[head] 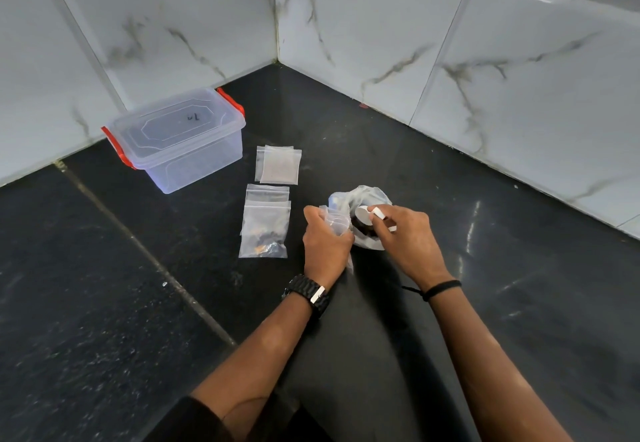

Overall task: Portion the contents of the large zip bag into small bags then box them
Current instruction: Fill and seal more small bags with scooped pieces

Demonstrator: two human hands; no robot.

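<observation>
Portioning midway: left hand gripping small bag, right hand pinching scoop over big bag; filled bags lying right of shut box, awaiting boxing.

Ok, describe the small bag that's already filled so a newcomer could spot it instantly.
Start at the clear lidded box with red latches by the wall. Nearer the person lie two piles of small bags; the filled bag tops the nearer pile, just left of the left hand. Only it holds dark pieces.

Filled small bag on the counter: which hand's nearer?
Left. The left hand sits just right of the filled small bag, holding another small bag; the right hand is farther right, gripping a white scoop.
</observation>
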